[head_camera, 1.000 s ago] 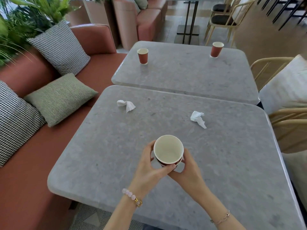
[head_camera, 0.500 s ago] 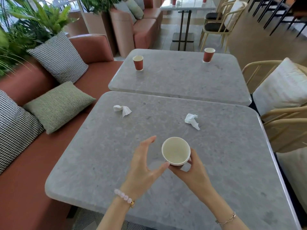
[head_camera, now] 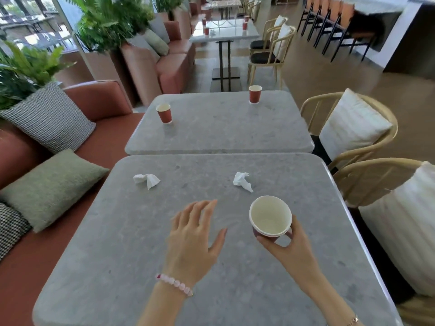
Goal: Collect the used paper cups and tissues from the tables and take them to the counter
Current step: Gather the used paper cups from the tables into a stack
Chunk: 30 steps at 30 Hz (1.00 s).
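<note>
My right hand grips a red paper cup, white inside, above the near grey table; it looks like stacked cups. My left hand hovers open over the table, fingers spread, left of the cup. Two crumpled white tissues lie further back on this table: a left tissue and a right tissue. On the far table stand a left red cup and a right red cup.
A red bench with cushions runs along the left. Wooden chairs with white pillows stand on the right. A further table at the back carries more red cups. Plants fill the back left; bar stools line the back right.
My left hand let go of the cup and moved left, opening. My right hand carried the cup to the right. The view tilted up.
</note>
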Each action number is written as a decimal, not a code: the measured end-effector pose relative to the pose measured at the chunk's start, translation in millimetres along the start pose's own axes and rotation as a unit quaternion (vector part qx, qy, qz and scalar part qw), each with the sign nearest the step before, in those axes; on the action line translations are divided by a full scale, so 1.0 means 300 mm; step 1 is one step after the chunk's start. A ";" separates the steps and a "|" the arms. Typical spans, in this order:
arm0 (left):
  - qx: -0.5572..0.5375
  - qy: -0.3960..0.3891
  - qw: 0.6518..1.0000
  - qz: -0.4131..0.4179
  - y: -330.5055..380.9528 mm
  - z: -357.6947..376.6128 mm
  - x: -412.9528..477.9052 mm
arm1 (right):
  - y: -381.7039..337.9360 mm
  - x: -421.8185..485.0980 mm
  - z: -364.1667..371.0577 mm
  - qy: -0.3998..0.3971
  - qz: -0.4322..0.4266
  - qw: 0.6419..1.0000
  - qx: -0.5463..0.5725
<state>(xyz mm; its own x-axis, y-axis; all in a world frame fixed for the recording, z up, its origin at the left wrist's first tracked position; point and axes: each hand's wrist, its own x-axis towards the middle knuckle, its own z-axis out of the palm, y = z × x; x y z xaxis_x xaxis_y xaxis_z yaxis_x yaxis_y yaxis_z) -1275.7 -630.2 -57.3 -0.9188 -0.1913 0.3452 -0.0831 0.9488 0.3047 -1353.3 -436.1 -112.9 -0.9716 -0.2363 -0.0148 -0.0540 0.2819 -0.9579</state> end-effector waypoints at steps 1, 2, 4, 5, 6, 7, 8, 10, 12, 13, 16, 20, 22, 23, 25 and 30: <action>0.003 -0.003 1.000 0.013 0.013 0.002 0.009 | -0.003 -0.006 -0.022 0.012 0.000 1.000 -0.001; 0.004 -0.008 1.000 0.027 0.024 0.005 0.018 | -0.005 -0.013 -0.041 0.026 -0.001 1.000 -0.005; 0.007 -0.020 0.998 0.054 0.046 0.011 0.032 | -0.006 -0.037 -0.075 0.061 0.000 0.998 -0.016; 0.005 -0.023 0.997 0.068 0.059 0.013 0.035 | -0.005 -0.056 -0.092 0.080 0.002 0.997 -0.021; 0.001 -0.026 0.996 0.083 0.071 0.012 0.039 | -0.006 -0.077 -0.106 0.098 0.004 0.995 -0.027; -0.003 -0.028 0.995 0.099 0.083 0.010 0.042 | -0.008 -0.101 -0.118 0.114 0.010 0.993 -0.032; -0.006 -0.030 0.992 0.119 0.094 0.009 0.044 | -0.008 -0.128 -0.127 0.130 0.016 0.991 -0.035; -0.015 -0.030 0.986 0.162 0.111 0.010 0.045 | -0.007 -0.183 -0.138 0.165 0.030 0.985 -0.034; -0.028 -0.032 0.978 0.206 0.123 0.007 0.038 | -0.017 -0.241 -0.142 0.209 0.043 0.977 -0.028; -0.034 -0.032 0.973 0.228 0.128 0.004 0.033 | -0.023 -0.271 -0.141 0.232 0.045 0.971 -0.026; -0.043 -0.033 0.957 0.285 0.154 0.004 0.018 | -0.035 -0.363 -0.147 0.290 0.048 0.955 -0.036; -0.080 -0.046 0.936 0.340 0.241 0.001 -0.014 | -0.052 -0.491 -0.183 0.340 0.042 0.939 -0.024; -0.084 -0.054 0.924 0.368 0.303 0.004 -0.031 | -0.060 -0.553 -0.211 0.361 0.056 0.931 -0.015; -0.086 -0.059 0.919 0.381 0.336 0.008 -0.040 | -0.062 -0.582 -0.229 0.372 0.060 0.926 -0.010; -0.095 -0.068 0.907 0.403 0.405 0.021 -0.055 | -0.058 -0.636 -0.273 0.396 0.064 0.916 -0.010; -0.127 -0.081 0.878 0.454 0.616 0.074 -0.105 | -0.015 -0.776 -0.422 0.454 0.095 0.886 0.000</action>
<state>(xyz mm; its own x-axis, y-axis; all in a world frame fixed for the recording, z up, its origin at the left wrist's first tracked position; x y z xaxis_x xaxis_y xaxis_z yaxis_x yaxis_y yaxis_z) -1270.7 -443.1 -31.6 -0.6058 0.6739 0.4229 0.7825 0.6008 0.1634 -1156.1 -264.7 -68.8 -0.7482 0.6605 0.0621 0.1298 0.2375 -0.9627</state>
